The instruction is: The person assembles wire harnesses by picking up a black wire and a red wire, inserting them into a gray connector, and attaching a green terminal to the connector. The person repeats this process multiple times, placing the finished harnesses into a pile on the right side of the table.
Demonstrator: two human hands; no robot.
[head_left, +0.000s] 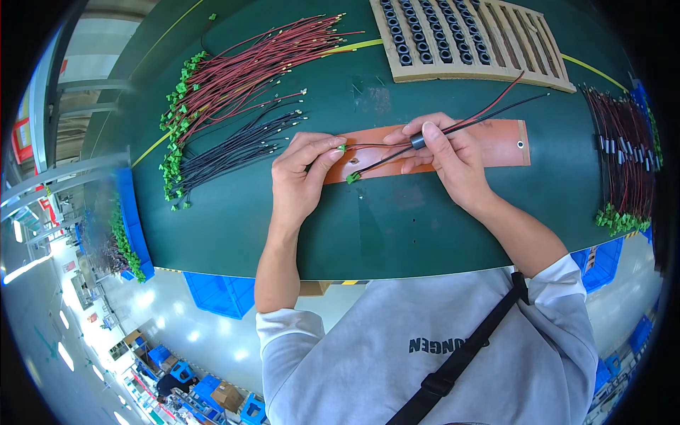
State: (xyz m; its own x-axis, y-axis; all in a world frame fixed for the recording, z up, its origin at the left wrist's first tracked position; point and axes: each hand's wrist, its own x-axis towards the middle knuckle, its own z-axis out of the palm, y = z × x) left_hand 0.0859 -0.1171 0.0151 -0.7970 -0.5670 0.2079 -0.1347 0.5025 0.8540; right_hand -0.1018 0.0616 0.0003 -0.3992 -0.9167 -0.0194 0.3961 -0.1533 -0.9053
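My left hand [303, 168] is closed, with thumb and forefinger pinching the small green connector [342, 147] at the end of a red wire. My right hand [453, 157] closes around a short black ring-shaped core [418, 142] and the wires by it. A red wire [504, 92] and a black wire [506, 108] pass by the core and stick out beyond that hand to the upper right. The black wire's own green connector [353, 178] hangs loose between my hands. Beneath them lies an orange-brown strip [506, 145] with a hole near its right end.
Red wires [262, 60] with green connectors lie fanned at the far left, black wires [237, 145] nearer. A cardboard tray [496, 76] of black ring cores stands at the back. Wire sets with cores [623, 152] are heaped right. Blue bins [221, 294] sit below the green table's [375, 248] edge.
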